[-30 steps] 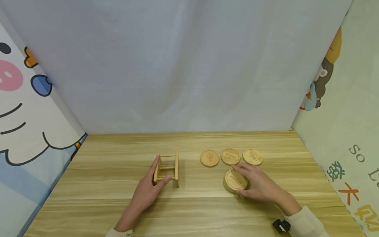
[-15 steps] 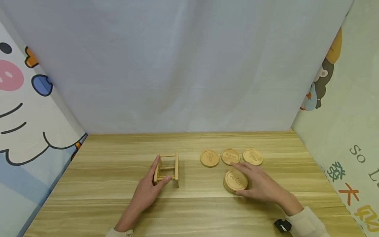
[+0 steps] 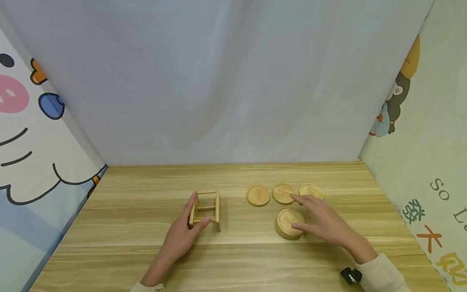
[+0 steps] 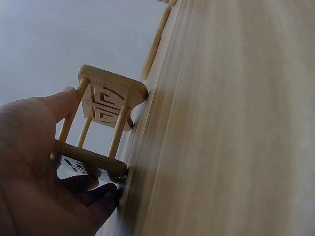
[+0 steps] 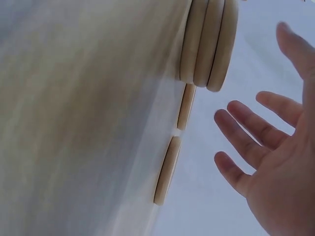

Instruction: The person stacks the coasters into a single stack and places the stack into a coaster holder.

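Note:
On the left of the table stands a small wooden coaster rack (image 3: pixel 217 209), two cut-out end panels joined by dowels. My left hand (image 3: pixel 180 235) grips it, thumb at a front dowel and fingers around the left panel (image 4: pixel 86 162). A stack of round wooden coasters (image 3: pixel 286 231) sits right of centre; in the right wrist view the stack (image 5: pixel 211 44) shows three discs. My right hand (image 3: pixel 324 221) hovers just over the stack's right side, fingers spread and holding nothing. In the right wrist view that hand (image 5: pixel 275 162) is apart from the coasters.
Behind the stack, three single coasters lie flat in a row: a left one (image 3: pixel 258 195), a middle one (image 3: pixel 282 192) and a right one (image 3: pixel 310 189), partly covered by my fingers. A pale cloth wall (image 3: pixel 233 101) closes the table's back edge. Printed panels flank both sides.
My right hand has let go of the coaster stack, lifted slightly and spread its fingers. The stack stays where it was. My left hand and the rack have not moved.

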`<state>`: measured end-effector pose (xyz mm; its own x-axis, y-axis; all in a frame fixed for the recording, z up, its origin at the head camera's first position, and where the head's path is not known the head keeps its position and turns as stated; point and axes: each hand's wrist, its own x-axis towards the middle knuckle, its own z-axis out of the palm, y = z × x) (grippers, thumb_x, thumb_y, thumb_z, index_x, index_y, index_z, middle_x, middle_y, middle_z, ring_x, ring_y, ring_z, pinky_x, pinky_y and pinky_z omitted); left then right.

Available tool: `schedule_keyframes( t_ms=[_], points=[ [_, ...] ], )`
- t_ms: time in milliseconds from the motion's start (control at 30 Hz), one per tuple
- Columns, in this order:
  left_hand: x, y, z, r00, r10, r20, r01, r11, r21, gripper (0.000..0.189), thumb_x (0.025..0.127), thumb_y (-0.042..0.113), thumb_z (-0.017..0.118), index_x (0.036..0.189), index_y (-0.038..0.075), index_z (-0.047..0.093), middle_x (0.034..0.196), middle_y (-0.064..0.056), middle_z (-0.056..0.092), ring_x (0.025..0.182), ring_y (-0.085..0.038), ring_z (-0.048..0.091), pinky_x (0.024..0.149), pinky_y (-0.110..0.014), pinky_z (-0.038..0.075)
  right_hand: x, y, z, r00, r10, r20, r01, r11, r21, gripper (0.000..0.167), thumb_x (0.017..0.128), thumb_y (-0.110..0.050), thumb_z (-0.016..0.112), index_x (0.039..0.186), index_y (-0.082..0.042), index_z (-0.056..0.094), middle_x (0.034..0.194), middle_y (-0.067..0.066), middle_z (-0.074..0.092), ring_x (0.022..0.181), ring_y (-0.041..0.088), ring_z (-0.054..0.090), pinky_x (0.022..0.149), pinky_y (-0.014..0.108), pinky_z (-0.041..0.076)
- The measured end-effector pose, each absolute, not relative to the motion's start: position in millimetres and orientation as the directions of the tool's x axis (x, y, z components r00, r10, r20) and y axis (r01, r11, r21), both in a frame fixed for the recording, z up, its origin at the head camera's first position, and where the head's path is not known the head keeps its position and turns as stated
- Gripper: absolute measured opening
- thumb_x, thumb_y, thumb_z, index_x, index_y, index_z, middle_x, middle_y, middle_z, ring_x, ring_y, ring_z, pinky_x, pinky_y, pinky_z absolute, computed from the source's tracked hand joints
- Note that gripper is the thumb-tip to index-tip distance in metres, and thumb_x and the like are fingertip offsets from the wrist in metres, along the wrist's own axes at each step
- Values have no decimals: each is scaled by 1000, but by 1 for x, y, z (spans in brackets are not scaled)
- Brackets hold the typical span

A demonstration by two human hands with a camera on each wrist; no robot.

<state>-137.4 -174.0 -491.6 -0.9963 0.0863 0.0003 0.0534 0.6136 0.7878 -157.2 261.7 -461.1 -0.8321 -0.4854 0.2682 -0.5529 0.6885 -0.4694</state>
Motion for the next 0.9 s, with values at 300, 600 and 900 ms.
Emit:
schedule_keyframes(
  t_ms=[300,600,900],
  points=[
    [-138,-174,-493,-996,87,7,59,613,788,90,111,47,67,181,24,16,164,-36,47,143,-58,56,109,-73,50,-167,266,-463,-816,-423,393,-572,683,-454,69,95,-16,89,156,-4,60,140,20,72,129,47,65,113,75,31],
    [-138,-174,-494,-997,82,3,53,617,786,89,111,47,67,181,24,15,165,-35,46,143,-58,56,110,-74,49,-173,274,-464,-822,-341,457,-546,699,-462,68,90,-10,91,152,-4,63,139,22,72,127,50,65,112,79,29],
    [-137,-174,-493,-996,88,4,57,614,787,89,112,47,66,181,24,15,166,-36,45,143,-59,55,109,-74,50,-182,279,-466,-823,-279,495,-524,711,-469,66,88,-3,92,149,-2,65,131,24,74,121,50,68,109,75,35]
  ],
)
